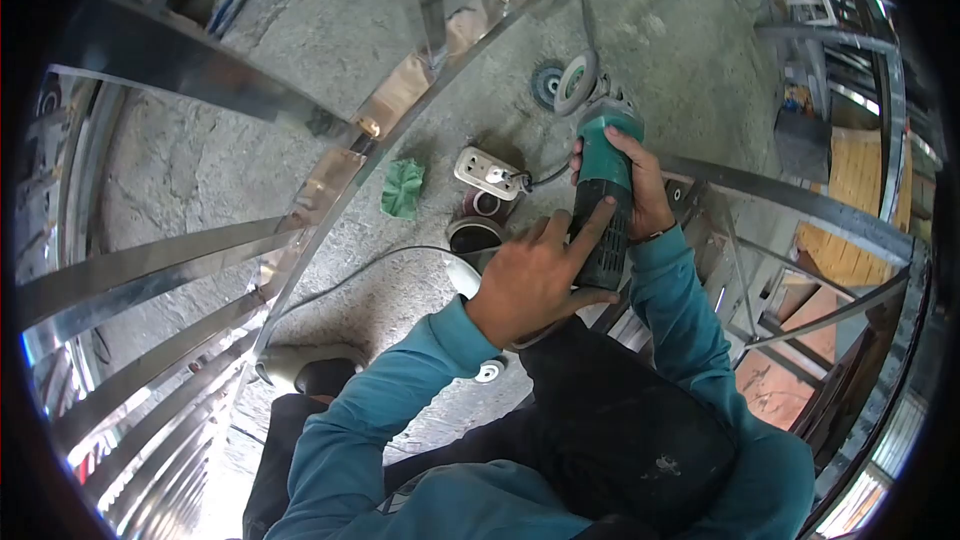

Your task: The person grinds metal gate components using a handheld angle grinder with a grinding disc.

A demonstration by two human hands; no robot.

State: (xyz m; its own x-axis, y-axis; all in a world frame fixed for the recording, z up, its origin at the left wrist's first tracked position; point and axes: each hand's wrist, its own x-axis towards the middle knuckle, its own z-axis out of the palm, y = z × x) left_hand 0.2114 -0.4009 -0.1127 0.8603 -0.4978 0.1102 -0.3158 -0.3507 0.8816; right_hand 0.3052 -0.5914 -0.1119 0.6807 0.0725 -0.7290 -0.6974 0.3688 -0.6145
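Observation:
A green and black angle grinder is held above the floor, its disc towards the top of the view. My right hand wraps round its green front part, thumb on top. At the black rear part is my left hand, index finger laid along the housing and thumb across the end. A blue-grey disc lies on the floor beside the grinder's disc. Left of the grinder, a white power strip has a plug in it. A green crumpled piece lies further left.
A curved metal frame with several bars spans the left side. Another metal frame stands at the right, near wooden boards. Cables run over the concrete floor. A small white disc lies near my legs.

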